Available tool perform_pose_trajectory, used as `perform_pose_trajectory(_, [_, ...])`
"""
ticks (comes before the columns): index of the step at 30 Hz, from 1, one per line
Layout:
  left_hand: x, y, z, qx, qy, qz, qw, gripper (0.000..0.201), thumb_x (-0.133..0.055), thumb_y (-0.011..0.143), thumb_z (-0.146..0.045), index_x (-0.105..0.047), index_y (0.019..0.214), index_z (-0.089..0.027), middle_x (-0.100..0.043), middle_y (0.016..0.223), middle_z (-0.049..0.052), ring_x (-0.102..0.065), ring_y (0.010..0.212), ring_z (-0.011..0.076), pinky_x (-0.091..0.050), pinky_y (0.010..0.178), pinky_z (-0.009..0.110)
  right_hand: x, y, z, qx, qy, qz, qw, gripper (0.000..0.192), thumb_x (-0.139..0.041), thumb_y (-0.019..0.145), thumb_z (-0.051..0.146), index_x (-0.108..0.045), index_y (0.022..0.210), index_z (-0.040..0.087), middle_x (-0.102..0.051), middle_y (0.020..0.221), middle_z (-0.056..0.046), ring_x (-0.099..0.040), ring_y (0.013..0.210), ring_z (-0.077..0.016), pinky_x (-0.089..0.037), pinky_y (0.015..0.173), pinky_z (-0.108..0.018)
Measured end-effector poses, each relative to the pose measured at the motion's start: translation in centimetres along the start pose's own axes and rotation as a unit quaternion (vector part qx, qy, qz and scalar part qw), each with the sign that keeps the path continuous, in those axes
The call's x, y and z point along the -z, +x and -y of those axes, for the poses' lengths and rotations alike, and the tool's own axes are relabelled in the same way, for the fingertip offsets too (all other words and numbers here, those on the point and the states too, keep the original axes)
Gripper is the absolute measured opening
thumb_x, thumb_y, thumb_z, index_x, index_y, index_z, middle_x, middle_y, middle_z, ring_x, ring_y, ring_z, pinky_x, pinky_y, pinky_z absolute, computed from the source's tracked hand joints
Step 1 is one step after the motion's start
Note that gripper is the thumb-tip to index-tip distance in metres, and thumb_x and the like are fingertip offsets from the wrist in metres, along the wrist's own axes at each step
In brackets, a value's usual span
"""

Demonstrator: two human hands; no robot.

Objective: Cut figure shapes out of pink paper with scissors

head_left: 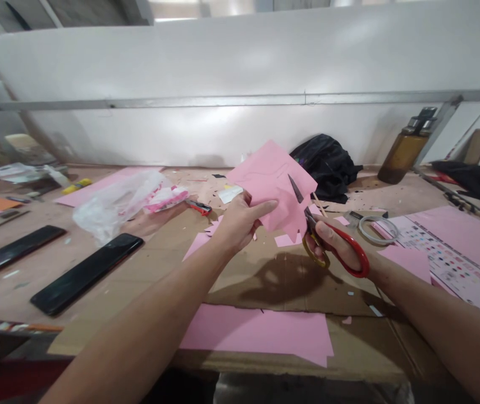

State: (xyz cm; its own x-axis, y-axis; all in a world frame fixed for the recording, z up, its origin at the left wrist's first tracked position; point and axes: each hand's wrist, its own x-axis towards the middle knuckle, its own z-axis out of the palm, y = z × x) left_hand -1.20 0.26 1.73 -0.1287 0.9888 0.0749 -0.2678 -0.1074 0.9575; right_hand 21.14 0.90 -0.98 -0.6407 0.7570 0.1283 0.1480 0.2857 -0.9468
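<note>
I see left hand (240, 219) pinching pink paper sheet (271, 182) above table (33, 275); right hand (341, 244) gripping red scissors (328, 238), blades open in sheet.

A paper sheet (271, 182) is held above the desk (290, 280) by the left hand (240, 219), with scissors (332, 247) gripped in the right hand (341, 244) just to its right. Two phones (86, 273) are laid at the left, a plastic bag (117, 202) behind them. A tape roll (373, 229) is placed right of the scissors, a bottle (406, 147) far behind it. Another sheet (260, 331) is laid at the near edge.
</note>
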Motion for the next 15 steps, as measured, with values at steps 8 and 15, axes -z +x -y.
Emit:
perform_pose_trajectory(8, [-0.23,-0.11,-0.31,-0.002,-0.019,0.004,1.000,0.040,-0.090,0.056,-0.019,-0.054,0.074,-0.018,-0.064,0.071,-0.001,-0.061,0.063,0.0117,-0.045,0.051,0.021,-0.02,0.19,-0.12,-0.001,-0.008,-0.003,1.000,0.057,-0.040,0.094,0.075,-0.049,0.074,0.022,-0.052,0.067,0.000,-0.048,0.056,-0.0133,-0.040,0.054,-0.030])
perform_pose_trajectory(15, [0.38,0.42,0.30,0.007,-0.004,0.008,1.000,0.045,-0.090,0.057,-0.025,-0.053,0.081,-0.018,-0.061,0.070,-0.003,-0.057,0.054,0.0104,-0.041,0.045,0.022,0.40,0.11,-0.29,0.007,-0.054,0.016,0.998,0.061,-0.030,0.096,0.075,-0.050,0.075,0.022,-0.055,0.066,-0.002,-0.051,0.059,-0.0156,-0.044,0.061,-0.034])
